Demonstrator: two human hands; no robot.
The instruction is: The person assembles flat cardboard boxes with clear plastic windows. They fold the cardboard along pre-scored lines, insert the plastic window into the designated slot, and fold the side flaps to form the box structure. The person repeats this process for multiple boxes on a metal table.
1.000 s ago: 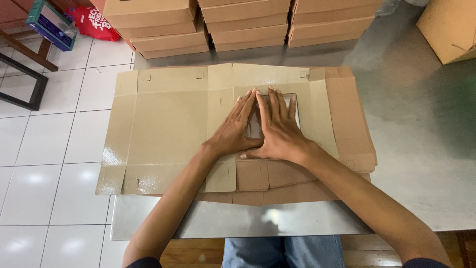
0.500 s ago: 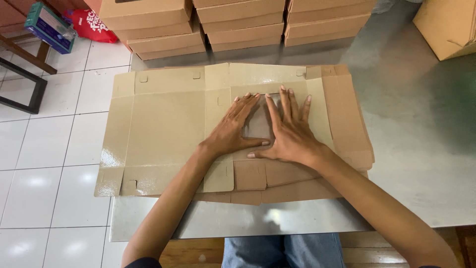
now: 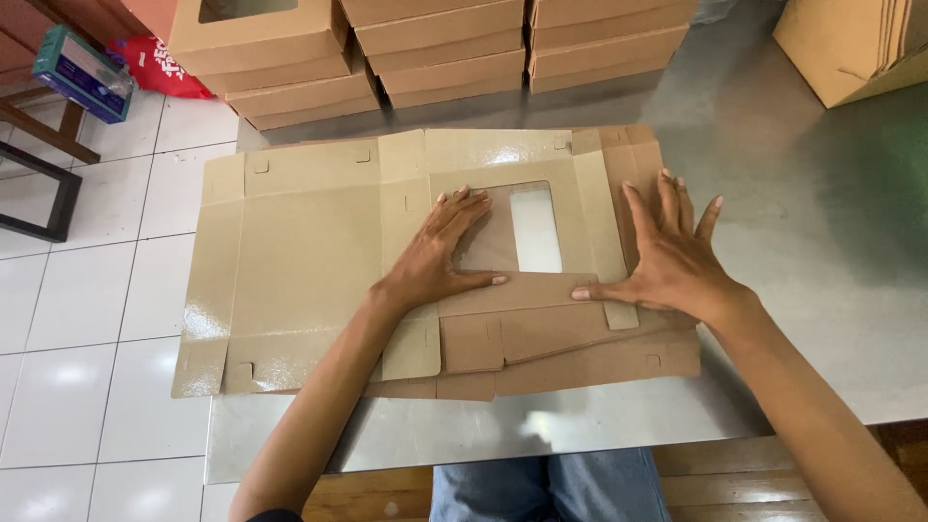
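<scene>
On the flat cardboard box blank (image 3: 319,261), the right hand (image 3: 672,261) has slid off the window cutout (image 3: 534,227) toward the blank's right edge. The left hand (image 3: 440,251) stays beside the cutout. Both press flat, fingers spread, gripping nothing, so the cutout now shows.

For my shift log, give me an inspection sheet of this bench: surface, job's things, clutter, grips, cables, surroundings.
Surface: grey metal table, glossy.
Job's things: flat cardboard box blank with a window cutout, lying unfolded over the table's left edge.
Clutter: stacked folded boxes at the back; a cardboard box at the far right.
Grips: left hand and right hand pressed flat on the blank, fingers spread.
Cables: nothing seen.
Surroundings: white tiled floor; red bag.
</scene>
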